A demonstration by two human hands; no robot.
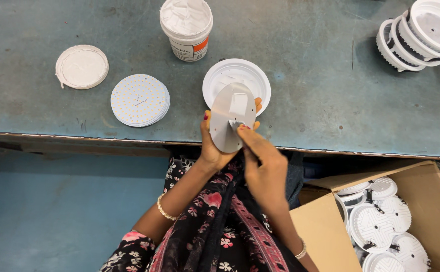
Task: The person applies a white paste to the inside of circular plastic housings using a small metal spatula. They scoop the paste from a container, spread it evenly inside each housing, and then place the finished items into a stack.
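Note:
My left hand (212, 146) holds a round grey metal disc (232, 121) by its edge, tilted with its plain back toward me. White paste is smeared in a patch on the disc's middle. My right hand (262, 163) presses a fingertip against the disc's lower part, at the paste. Just behind the disc, a white round lamp housing (257, 80) lies open side up on the blue-grey workbench (310, 90).
A stack of round LED boards (139, 99) lies left of the housing. An open tub of white paste (187, 27) stands at the back, its lid (81, 66) to the left. Stacked white housings (418, 32) sit at the back right. A cardboard box (320, 226) of housings stands at lower right.

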